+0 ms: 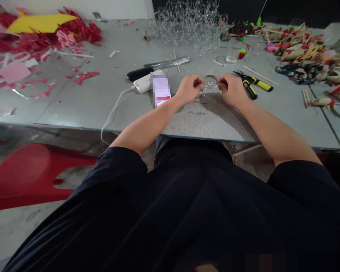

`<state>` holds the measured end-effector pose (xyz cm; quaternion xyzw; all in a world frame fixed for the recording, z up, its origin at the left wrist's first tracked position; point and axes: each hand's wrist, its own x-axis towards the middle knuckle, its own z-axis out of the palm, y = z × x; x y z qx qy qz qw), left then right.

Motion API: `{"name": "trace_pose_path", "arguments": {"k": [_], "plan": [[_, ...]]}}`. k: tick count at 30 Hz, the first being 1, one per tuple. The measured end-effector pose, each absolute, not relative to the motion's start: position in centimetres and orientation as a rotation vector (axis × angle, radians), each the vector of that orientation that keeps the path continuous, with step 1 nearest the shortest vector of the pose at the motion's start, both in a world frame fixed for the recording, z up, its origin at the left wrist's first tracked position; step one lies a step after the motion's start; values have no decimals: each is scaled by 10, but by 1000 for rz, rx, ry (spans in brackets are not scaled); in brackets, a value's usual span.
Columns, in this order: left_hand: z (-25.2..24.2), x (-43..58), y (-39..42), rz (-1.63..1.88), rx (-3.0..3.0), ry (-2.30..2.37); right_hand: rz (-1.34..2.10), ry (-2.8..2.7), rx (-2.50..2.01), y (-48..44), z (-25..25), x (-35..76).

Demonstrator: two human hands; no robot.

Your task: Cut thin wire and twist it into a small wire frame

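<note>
The left hand point(194, 87) has its fingertips drawn into a pinch, seemingly on a thin wire point(203, 99) whose curve shows just below them near the table's front edge; the right hand point(229, 88) has its fingers curled toward the thumb, but whether they grip anything cannot be told. A ring point(210, 76) sits between the hands, right by the fingertips; contact with it is unclear. The step in hand looks like fine two-handed shaping or joining of wire, and such work would call for a steady pinch on both sides. Just beyond the right hand lie black-and-yellow pliers point(249, 84), within easy reach. Beside the left forearm, a phone point(162, 88) and a power bank point(144, 84) with its cable point(113, 109) crowd that side and could catch an elbow. Farther out are a bundle point(171, 61) of straight wires, a stick point(176, 61) and a springy wire tangle point(189, 24) that might snag. Red scraps point(83, 32) spread over the table's point(102, 90) far left, craft pieces point(294, 54) over the right.
</note>
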<state>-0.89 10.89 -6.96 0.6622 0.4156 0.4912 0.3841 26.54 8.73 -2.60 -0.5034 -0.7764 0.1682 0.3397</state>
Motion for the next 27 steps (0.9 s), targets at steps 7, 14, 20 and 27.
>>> {"name": "trace_pose_path", "arguments": {"k": [7,14,20,27], "plan": [[-68,-4,100,1174,1628,1129,358,-2023,-1274,89,-29,265],[-62,-3,96,1188,1640,1133,392,-2022,-1293,83,-26,260],[-63,-6,101,1200,1691,1119,405,-2057,-1249,84,-27,262],[-63,-7,98,1194,1829,1236,300,-2153,-1256,88,-32,260]]}}
